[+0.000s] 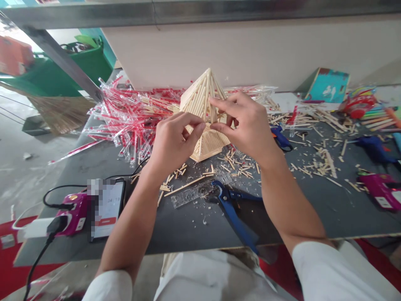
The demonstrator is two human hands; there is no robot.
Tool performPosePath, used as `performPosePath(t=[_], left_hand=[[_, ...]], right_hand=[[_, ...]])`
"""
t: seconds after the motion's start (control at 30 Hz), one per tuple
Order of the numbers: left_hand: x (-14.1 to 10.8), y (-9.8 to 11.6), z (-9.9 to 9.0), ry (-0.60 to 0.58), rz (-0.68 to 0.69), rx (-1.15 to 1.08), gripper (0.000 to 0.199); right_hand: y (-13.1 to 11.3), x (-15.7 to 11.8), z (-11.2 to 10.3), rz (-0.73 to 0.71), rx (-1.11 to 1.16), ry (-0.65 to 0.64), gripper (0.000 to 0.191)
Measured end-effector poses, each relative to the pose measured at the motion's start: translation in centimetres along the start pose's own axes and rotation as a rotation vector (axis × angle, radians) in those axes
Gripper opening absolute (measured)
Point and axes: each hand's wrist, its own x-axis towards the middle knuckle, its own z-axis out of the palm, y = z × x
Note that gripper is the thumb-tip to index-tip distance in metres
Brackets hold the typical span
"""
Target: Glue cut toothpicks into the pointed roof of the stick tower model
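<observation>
In front of me stands a model built of pale wooden sticks (pixel 200 94), with a pointed roof above a wider sloped tier. My left hand (pixel 175 140) pinches at the roof's lower front edge, thumb and forefinger together. My right hand (pixel 242 121) has its forefinger high on the roof face and its thumb near the bottom, with a short wooden stick (pixel 213 113) between them. Exactly where that stick meets the roof is partly hidden by the fingers. Below the model lie a clear plastic ruler (pixel 189 195) and a blue-handled cutter (pixel 230 211).
Red-and-clear wrapped chopsticks (pixel 134 119) are heaped at the left back. Stick offcuts (pixel 239 165) are scattered about. Blue glue guns (pixel 376 148) lie to the right. A phone (pixel 108 209) and a purple power adapter (pixel 73 211) with cables sit left. A metal bar (pixel 200 14) crosses overhead.
</observation>
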Motion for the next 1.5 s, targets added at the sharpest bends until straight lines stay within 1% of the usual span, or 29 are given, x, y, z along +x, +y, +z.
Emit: performPosePath(t=[0.3,0.6,0.8,1.0,1.2,1.33,1.5], left_hand=[[0.0,-0.1,0.0,0.003,0.027,0.048,0.014],[0.0,-0.2,0.0,0.008,0.050,0.064,0.013],[0.0,-0.4,0.1,0.002,0.061,0.062,0.013],[-0.1,-0.7,0.3,0.021,0.105,0.083,0.012],[-0.1,-0.6,0.4,0.014,0.127,0.131,0.012],[-0.1,-0.9,0.8,0.042,0.142,0.157,0.012],[-0.1,-1.7,1.3,0.066,0.173,0.187,0.020]], right_hand=[[-0.1,-0.2,-0.3,0.013,0.036,-0.027,0.056],[0.1,-0.4,-0.4,0.002,0.042,-0.037,0.047],[-0.3,-0.2,-0.6,0.011,0.036,-0.064,0.046],[-0.2,-0.1,-0.3,-0.033,0.010,-0.019,0.041],[0.0,-0.2,-0.1,-0.033,0.014,-0.020,0.041],[0.1,-0.2,-0.1,-0.037,0.027,-0.017,0.042],[0.1,-0.2,-0.1,-0.032,0.042,-0.033,0.042]])
